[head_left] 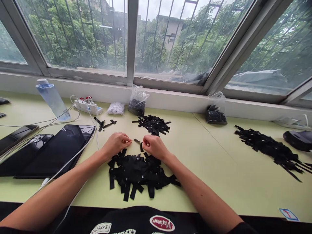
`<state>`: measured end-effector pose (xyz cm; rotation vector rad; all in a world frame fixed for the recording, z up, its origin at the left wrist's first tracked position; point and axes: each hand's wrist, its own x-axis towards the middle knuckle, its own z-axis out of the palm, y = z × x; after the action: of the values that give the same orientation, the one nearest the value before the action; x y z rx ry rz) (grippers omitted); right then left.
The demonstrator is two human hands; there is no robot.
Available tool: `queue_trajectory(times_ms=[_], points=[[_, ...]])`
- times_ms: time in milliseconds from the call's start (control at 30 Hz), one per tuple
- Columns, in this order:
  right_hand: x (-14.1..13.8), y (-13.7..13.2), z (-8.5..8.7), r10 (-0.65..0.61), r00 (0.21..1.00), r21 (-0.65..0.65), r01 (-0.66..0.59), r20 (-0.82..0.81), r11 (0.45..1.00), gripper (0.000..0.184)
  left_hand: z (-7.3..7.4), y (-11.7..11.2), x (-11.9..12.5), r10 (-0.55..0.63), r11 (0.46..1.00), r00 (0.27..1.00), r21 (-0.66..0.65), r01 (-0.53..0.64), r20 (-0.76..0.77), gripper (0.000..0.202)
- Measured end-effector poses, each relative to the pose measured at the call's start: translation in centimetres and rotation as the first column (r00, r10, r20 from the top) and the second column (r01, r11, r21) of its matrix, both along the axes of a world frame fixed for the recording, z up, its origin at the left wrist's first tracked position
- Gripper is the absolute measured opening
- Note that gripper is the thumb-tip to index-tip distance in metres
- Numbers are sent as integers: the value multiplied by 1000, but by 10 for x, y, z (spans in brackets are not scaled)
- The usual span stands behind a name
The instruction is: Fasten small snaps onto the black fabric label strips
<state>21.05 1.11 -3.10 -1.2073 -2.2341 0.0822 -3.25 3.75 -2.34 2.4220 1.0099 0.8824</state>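
A pale green worktop (214, 156) runs under a wide window (131, 39) with trees outside; its far edge meets the sill. At the middle, near the front edge, lies a heap of black labels (138, 174), and both hands rest just behind it. The right hand (154, 147) has its grip clamped on a small black strip (137, 141) held just above the worktop; the left hand (116, 143) has its grip drawn together at the strip's other end, and whether it pinches the strip cannot be told. A second pile (153, 124) lies further back, with a clear bag of black pieces (137, 102) at the far edge. On the left side sit a tablet (58, 149), a white cable (73, 159), a power strip (87, 106) and a water bottle (52, 99). Toward the right edge stretches a long spread of labels (268, 148), another bag (215, 109) behind it. Bare worktop lies between the central heap and that spread
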Motion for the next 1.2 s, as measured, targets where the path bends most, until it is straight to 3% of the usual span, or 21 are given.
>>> queue_trajectory(times_ms=[600, 767, 1000, 1200], points=[[1, 5, -10, -80, 996, 10, 80, 33, 997, 11, -13, 7, 4, -122, 991, 993, 57, 122, -7, 23], [0, 4, -9, -81, 996, 4, 81, 25, 997, 16, -14, 6, 4, -67, 998, 997, 26, 65, 45, 18], [1, 3, -4, 72, 993, 97, -81, 96, 992, 34, -10, 6, 3, 11, 1000, 1000, 20, -12, 11, 16], [2, 5, -4, 65, 984, 115, -85, 168, 990, 31, -12, 7, 3, 49, 999, 999, -1, -49, -8, 18]])
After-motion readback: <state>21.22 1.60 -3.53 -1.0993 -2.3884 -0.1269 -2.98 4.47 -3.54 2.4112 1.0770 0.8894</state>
